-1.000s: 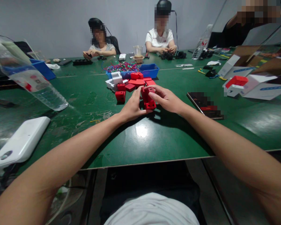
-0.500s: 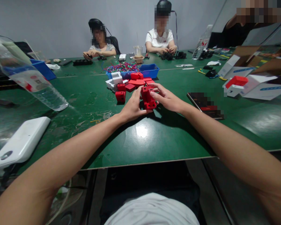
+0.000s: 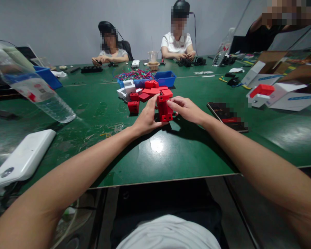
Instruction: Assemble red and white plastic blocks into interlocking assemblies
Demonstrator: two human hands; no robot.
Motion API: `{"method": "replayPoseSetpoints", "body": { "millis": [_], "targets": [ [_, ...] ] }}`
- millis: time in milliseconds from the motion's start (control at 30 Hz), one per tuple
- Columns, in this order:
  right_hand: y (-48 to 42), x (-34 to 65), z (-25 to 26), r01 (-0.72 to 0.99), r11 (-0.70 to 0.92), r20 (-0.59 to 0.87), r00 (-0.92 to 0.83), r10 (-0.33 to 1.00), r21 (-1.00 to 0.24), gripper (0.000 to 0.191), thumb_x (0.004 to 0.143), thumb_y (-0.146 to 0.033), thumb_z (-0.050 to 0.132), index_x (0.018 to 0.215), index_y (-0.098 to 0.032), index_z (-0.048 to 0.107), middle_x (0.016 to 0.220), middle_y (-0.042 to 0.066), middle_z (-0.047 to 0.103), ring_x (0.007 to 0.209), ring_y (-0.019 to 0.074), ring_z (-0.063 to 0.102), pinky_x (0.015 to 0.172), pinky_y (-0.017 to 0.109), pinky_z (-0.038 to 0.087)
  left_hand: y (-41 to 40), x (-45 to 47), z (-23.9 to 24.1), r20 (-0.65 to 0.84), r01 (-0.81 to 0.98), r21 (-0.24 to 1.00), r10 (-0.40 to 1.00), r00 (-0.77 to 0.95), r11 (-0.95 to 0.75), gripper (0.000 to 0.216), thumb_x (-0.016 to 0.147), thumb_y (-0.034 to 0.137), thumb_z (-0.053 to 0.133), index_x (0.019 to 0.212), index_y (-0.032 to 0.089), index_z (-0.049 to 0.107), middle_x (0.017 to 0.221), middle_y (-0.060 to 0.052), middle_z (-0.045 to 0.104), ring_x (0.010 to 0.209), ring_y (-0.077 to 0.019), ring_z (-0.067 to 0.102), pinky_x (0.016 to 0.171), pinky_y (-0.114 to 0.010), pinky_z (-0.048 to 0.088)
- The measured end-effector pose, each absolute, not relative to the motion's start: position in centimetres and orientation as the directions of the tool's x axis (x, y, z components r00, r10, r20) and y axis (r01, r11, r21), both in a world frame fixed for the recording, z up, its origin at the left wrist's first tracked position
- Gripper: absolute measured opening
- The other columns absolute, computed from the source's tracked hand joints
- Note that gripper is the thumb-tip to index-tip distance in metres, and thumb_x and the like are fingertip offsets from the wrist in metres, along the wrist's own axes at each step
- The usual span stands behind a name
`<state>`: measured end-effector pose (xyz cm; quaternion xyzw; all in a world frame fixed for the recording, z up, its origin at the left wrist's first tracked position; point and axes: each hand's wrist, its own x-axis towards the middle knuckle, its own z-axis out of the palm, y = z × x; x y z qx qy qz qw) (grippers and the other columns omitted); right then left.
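Left hand (image 3: 146, 117) has a red plastic housing (image 3: 164, 110) between thumb and fingers: the thumb lies under its lower end, the fingers up its left side. The right hand (image 3: 188, 109) has drawn a little outward from it over the last second; its thumb tip now sits at the housing's right edge, with the fingers half curled, and whether they truly pinch it cannot be told. The housing has also turned, so its long face and the holes at both ends show more squarely. The left hand now seems to carry most of the hold, leaving that face easier to see and reach.

Around them spreads the green worktop (image 3: 114, 169), the housing being above its middle, and two co-workers sit across it. Open cartons (image 3: 290, 97) stand at the right, and a plastic water bottle (image 3: 50, 102) leans at the left, beyond a white device (image 3: 26, 157). Farther in, a blue tray (image 3: 171, 81) bears tangled wires (image 3: 138, 73). A phone (image 3: 226, 117) lies just beyond the right forearm, limiting sideways room. Loose red pieces (image 3: 151, 91) and white pieces (image 3: 129, 86) crowd the space behind the housing; a yellow scrap (image 3: 105, 135) lies nearer.
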<state>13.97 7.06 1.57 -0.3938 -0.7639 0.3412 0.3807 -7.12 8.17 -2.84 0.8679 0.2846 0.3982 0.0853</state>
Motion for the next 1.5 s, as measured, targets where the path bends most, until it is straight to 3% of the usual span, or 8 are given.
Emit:
{"method": "replayPoseSetpoints", "body": {
  "millis": [100, 233, 367, 533, 833, 1100, 1500],
  "targets": [
    [6.9, 14.1, 1.9, 0.299, 0.454, 0.311, -0.421, 0.852, -0.839, 0.057, 0.081, -0.072, 0.059, 0.080, -0.017, 0.069, 0.083, 0.004, 0.064, 0.072, 0.0139, 0.054, 0.063, 0.027, 0.042, 8.1, -7.1, -2.8, 0.644, 0.434, 0.367, 0.562, 0.520, -0.823, 0.105, 0.074, 0.046, 0.080, 0.154, 0.022, 0.015, 0.155, -0.022, 0.034, 0.145, -0.0368, 0.037, 0.114, -0.057, 0.041],
    [6.7, 14.1, 2.1, 0.250, 0.333, 0.208, -0.420, 0.883, -0.909, 0.056, 0.079, -0.071, 0.064, 0.085, -0.016, 0.072, 0.083, 0.004, 0.067, 0.072, 0.0141, 0.055, 0.064, 0.027, 0.042, 8.0, -7.1, -2.7, 0.639, 0.441, 0.373, 0.571, 0.516, -0.816, 0.106, 0.074, 0.045, 0.081, 0.154, 0.023, 0.015, 0.155, -0.022, 0.034, 0.144, -0.0373, 0.037, 0.112, -0.058, 0.042],
    [6.8, 14.2, 1.9, 0.214, 0.263, 0.155, -0.416, 0.896, -0.941, 0.054, 0.073, -0.068, 0.072, 0.086, -0.015, 0.074, 0.083, 0.005, 0.070, 0.073, 0.0151, 0.058, 0.067, 0.028, 0.044, 8.0, -7.1, -2.6, 0.637, 0.438, 0.368, 0.565, 0.524, -0.820, 0.105, 0.074, 0.043, 0.080, 0.153, 0.021, 0.015, 0.155, -0.023, 0.033, 0.145, -0.0377, 0.037, 0.112, -0.058, 0.042],
    [7.2, 14.1, 1.4, 0.095, 0.183, 0.119, -0.460, 0.880, -0.979, 0.044, 0.076, -0.061, 0.074, 0.087, -0.018, 0.075, 0.090, 0.006, 0.073, 0.080, 0.0179, 0.065, 0.074, 0.031, 0.049, 7.9, -7.0, -2.4, 0.641, 0.417, 0.368, 0.552, 0.533, -0.831, 0.103, 0.074, 0.042, 0.080, 0.153, 0.021, 0.018, 0.153, -0.023, 0.036, 0.143, -0.0381, 0.039, 0.111, -0.057, 0.043],
    [6.5, 14.0, 2.4, -0.089, 0.120, 0.148, -0.475, 0.868, -0.989, 0.035, 0.079, -0.053, 0.074, 0.094, -0.021, 0.074, 0.098, 0.004, 0.075, 0.094, 0.0212, 0.069, 0.086, 0.033, 0.053, 7.9, -7.0, -2.6, 0.610, 0.437, 0.416, 0.601, 0.516, -0.797, 0.107, 0.072, 0.047, 0.082, 0.153, 0.021, 0.018, 0.154, -0.024, 0.035, 0.144, -0.0392, 0.037, 0.112, -0.061, 0.042],
    [6.7, 14.2, 2.2, -0.039, 0.060, 0.071, -0.429, 0.901, -0.997, 0.039, 0.069, -0.050, 0.084, 0.079, -0.018, 0.065, 0.091, 0.004, 0.071, 0.079, 0.0153, 0.066, 0.081, 0.031, 0.056, 7.9, -7.1, -2.5, 0.604, 0.447, 0.409, 0.604, 0.521, -0.795, 0.107, 0.071, 0.047, 0.082, 0.153, 0.019, 0.018, 0.154, -0.025, 0.035, 0.145, -0.0390, 0.036, 0.113, -0.059, 0.041],
    [6.8, 14.2, 2.1, 0.013, 0.116, 0.097, -0.461, 0.882, -0.993, 0.038, 0.078, -0.055, 0.076, 0.089, -0.019, 0.070, 0.096, 0.005, 0.072, 0.086, 0.0178, 0.067, 0.080, 0.032, 0.055, 7.9, -7.0, -2.5, 0.624, 0.429, 0.398, 0.582, 0.521, -0.811, 0.104, 0.072, 0.047, 0.081, 0.152, 0.020, 0.020, 0.151, -0.024, 0.039, 0.142, -0.0385, 0.040, 0.111, -0.058, 0.044]
  ]
}}
